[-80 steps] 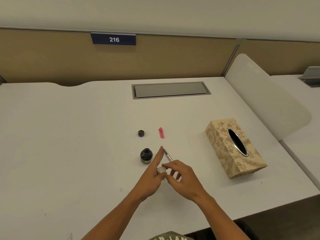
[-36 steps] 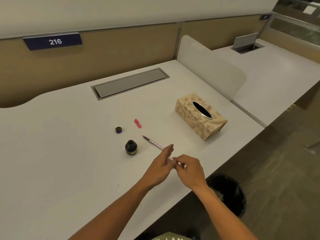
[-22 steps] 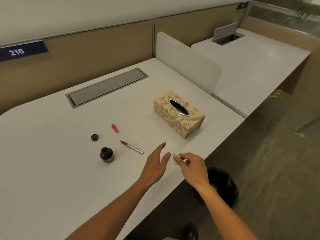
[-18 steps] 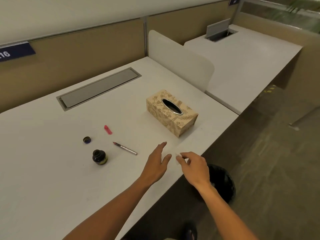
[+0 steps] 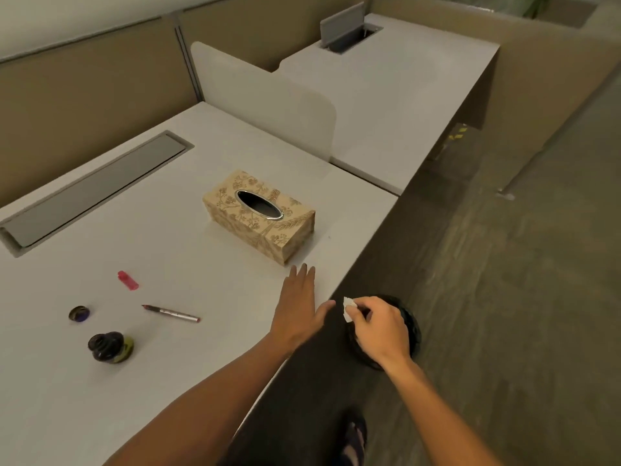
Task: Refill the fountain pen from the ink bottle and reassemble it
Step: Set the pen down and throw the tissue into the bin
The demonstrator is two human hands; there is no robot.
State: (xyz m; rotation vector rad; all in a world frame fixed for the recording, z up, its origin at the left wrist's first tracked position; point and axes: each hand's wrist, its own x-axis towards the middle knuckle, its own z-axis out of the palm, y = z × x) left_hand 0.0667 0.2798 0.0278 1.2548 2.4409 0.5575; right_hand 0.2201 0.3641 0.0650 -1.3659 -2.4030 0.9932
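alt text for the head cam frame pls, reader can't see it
The right hand pinches a white tissue scrap over a black bin beside the desk; the left hand rests open there. Pen and ink bottle lie apart.

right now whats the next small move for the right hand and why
Probably let go of the tissue scrap: the right hand pinches it beyond the desk edge, over the black bin on the floor, while the pen lies on the desk unassembled.
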